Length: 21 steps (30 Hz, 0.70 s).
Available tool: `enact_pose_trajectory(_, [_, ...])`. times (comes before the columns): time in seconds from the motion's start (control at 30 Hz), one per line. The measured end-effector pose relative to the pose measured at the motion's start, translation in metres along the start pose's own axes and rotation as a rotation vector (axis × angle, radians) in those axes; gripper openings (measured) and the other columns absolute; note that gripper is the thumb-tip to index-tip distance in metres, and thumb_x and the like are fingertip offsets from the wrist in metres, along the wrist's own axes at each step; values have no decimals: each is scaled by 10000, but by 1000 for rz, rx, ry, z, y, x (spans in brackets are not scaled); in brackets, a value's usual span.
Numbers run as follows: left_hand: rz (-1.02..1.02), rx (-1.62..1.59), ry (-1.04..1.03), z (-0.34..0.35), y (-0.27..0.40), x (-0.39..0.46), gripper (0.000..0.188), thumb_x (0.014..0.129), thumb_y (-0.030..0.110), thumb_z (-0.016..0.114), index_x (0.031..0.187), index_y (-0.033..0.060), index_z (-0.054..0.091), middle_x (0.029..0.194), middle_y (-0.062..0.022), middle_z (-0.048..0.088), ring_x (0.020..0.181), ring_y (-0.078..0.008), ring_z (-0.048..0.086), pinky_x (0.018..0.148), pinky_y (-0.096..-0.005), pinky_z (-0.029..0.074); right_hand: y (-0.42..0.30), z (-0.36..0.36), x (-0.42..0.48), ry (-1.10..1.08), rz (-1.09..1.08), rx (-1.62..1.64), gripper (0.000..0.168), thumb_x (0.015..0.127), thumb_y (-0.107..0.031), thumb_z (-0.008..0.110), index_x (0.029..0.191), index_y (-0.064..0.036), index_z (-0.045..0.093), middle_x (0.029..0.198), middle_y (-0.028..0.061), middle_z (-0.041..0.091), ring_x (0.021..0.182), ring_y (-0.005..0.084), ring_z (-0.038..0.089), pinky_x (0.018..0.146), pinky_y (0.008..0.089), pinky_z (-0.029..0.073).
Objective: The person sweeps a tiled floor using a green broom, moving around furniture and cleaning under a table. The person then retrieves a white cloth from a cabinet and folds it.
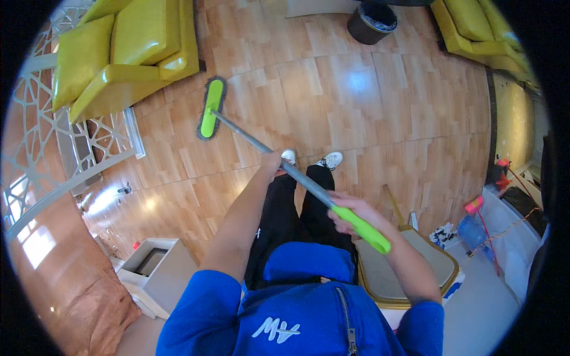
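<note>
A flat dust mop with a lime-green head (pixel 212 108) and a grey fringe lies on the wood-look floor (pixel 329 107), ahead and to the left of my feet. Its grey pole (pixel 247 137) slants back toward my body. My left hand (pixel 272 163) is wrapped around the middle of the pole, just in front of my left shoe. Higher up, my right hand (pixel 349 212) grips the pole where the grey tube meets the lime-green handle (pixel 363 230); it looks slightly blurred. The handle's end sticks out past my right wrist.
A yellow-green sofa (pixel 129 58) stands front left, beside a white lattice partition (pixel 35 107). A black waste bin (pixel 372 22) is ahead, another yellow-green sofa (pixel 476 31) front right. Close behind me are a gold-framed chair (pixel 405 262) and a white cabinet (pixel 156 271).
</note>
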<state>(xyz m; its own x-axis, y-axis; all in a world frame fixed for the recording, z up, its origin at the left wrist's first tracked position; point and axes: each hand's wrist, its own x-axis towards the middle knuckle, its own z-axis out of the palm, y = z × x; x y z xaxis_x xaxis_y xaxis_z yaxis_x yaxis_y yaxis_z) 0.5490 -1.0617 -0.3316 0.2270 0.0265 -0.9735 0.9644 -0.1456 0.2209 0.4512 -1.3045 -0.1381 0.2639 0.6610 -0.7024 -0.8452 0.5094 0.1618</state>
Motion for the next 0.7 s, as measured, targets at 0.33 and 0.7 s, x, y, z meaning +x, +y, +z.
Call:
enact_pose_trajectory(0.33, [62, 70, -291, 192, -19, -44, 293, 860, 270, 559, 908, -16, 517, 723, -94, 569, 653, -220, 608, 488, -376, 510, 57, 59, -248, 506, -126, 233, 503, 883, -261, 563, 1317, -90, 373, 648, 113, 493, 396, 194, 408, 428, 338, 366])
enact_pose_trajectory(0.7, [239, 147, -205, 190, -16, -115, 313, 888, 297, 561, 856, -14, 537, 697, -98, 577, 590, -190, 582, 491, -345, 468, 84, 57, -293, 455, -111, 130, 512, 891, -211, 542, 1336, -46, 351, 613, 94, 468, 376, 189, 442, 400, 331, 413])
